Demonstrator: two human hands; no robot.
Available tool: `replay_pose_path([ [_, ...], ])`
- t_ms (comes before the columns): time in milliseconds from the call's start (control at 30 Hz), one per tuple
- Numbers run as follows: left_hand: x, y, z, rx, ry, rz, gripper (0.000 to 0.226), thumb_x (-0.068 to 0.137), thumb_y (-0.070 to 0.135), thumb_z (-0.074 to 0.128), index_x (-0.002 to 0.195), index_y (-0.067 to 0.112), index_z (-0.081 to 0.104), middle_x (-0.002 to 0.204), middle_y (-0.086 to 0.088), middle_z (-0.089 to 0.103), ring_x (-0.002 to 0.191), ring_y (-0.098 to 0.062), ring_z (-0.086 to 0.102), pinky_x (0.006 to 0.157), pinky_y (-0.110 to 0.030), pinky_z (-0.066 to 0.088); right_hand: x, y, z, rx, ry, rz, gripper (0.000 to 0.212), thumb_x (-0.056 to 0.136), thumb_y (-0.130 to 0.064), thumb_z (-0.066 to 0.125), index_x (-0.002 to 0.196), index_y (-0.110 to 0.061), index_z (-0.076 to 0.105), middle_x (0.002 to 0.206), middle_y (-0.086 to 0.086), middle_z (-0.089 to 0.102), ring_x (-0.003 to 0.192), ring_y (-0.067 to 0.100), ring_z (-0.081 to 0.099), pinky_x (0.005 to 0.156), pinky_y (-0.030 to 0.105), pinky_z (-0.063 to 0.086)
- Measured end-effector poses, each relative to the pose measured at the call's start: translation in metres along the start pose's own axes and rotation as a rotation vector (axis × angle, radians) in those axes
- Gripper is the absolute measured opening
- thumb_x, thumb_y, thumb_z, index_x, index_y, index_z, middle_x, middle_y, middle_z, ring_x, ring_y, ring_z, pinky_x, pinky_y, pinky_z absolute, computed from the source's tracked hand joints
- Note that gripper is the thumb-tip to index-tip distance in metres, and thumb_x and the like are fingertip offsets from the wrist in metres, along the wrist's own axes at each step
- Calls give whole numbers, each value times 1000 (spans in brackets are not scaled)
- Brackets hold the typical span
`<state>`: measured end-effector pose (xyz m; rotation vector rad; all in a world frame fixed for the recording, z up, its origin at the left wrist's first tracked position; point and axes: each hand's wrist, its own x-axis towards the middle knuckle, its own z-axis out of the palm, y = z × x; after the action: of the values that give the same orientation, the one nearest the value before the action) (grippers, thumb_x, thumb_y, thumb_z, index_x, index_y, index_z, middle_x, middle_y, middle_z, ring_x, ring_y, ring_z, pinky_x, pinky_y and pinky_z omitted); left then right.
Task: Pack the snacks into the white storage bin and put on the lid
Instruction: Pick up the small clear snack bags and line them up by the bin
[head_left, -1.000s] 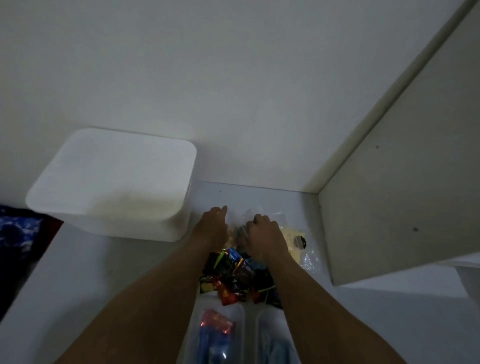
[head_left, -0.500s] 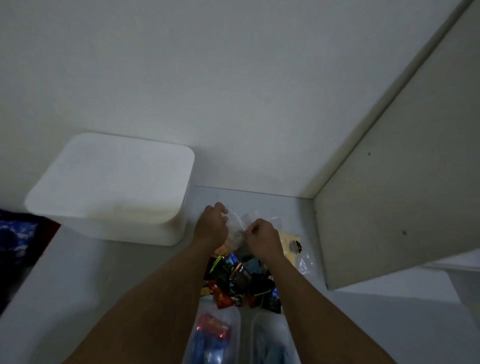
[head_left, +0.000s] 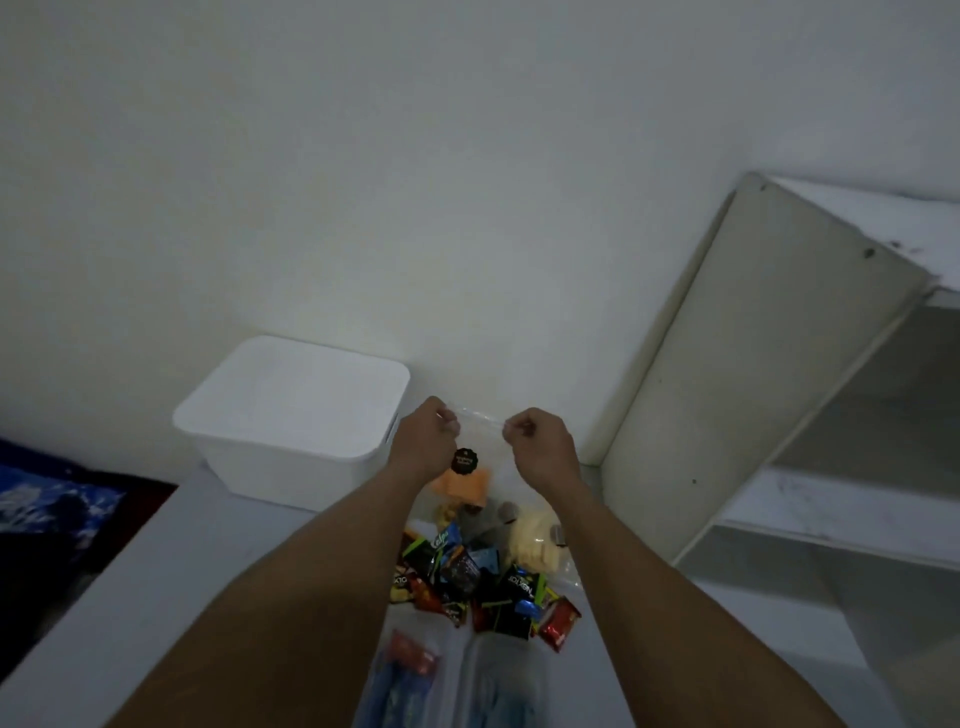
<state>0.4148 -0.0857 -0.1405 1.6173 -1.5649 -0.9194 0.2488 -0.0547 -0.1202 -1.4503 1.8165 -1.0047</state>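
"Judging by the hands, which step is this?"

"The pick-up, I'd say. The left hand (head_left: 423, 441) and right hand (head_left: 540, 449) hold a clear bag (head_left: 479, 472) by its top edge. It hangs from them toward six o'clock, with orange pieces and a round black sticker (head_left: 464, 461) showing through. Whether its lower end touches anything beneath, I cannot tell."

"How do the fingers sit?"

"Curled and pinched on the bag's top strip. The left fingers (head_left: 448, 420) clamp the nine o'clock corner and the right fingers (head_left: 519, 427) the three o'clock corner, with the strip stretched between them. Neither hand holds anything else."

"And the bin?"

"The white storage bin (head_left: 270, 467) stands at about ten o'clock from the hands, just beside the left one, on the table (head_left: 234, 571). Its lid (head_left: 301, 389) looks seated on it, so what it holds is hidden."

"So what does the next move call for?"

"The lid probably has to come off first. Both hands are busy, so one must let go or the bag must be set down. Then the bag goes toward ten o'clock and down inside."

"What remains?"

"Most of it, I think. A heap of small bright packets (head_left: 467, 577) lies at six o'clock from the hands, and a bag of pale yellow pieces (head_left: 535, 545) at five."
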Motion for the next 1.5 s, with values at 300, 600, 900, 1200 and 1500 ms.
replay_pose_path([
  [300, -10, 101, -66, -349, -131, 46, 19, 90, 23, 69, 97, 6, 69, 92, -8, 73, 72, -16, 66, 57, -20, 48, -11, -92, -73, -21, 122, -161, 8, 90, -25, 66, 88, -18, 70, 85, 0, 72, 79, 17, 66, 62, 24, 46],
  [600, -13, 155, -119, -489, -201, 140, 23, 90, 27, 69, 106, 10, 71, 104, -3, 75, 86, -14, 71, 67, -26, 51, -17, -161, -98, -2, 194, -261, 9, 90, -15, 66, 82, -16, 69, 86, -4, 70, 85, 13, 65, 72, 24, 47],
  [900, -9, 177, -138, -584, -224, 165, 19, 87, 18, 72, 102, 7, 73, 105, -4, 74, 95, -20, 72, 81, -40, 59, -22, -191, -107, -37, 191, -298, 9, 89, -16, 67, 86, -8, 72, 84, -3, 69, 81, 11, 64, 69, 23, 48],
  [1200, 5, 183, -140, -579, -157, 250, 9, 84, 11, 73, 83, 4, 68, 100, -9, 72, 93, -22, 70, 80, -37, 61, -14, -200, -106, -54, 213, -323, 9, 91, -18, 66, 84, -12, 69, 76, -4, 64, 67, 8, 56, 60, 22, 41],
  [1500, 11, 185, -138, -699, -167, 178, 12, 90, 12, 67, 98, 4, 66, 94, -8, 70, 83, -19, 69, 77, -36, 59, -7, -198, -109, 129, 241, -327, 10, 86, -8, 66, 78, -13, 70, 81, -4, 69, 71, 7, 59, 66, 25, 44],
])
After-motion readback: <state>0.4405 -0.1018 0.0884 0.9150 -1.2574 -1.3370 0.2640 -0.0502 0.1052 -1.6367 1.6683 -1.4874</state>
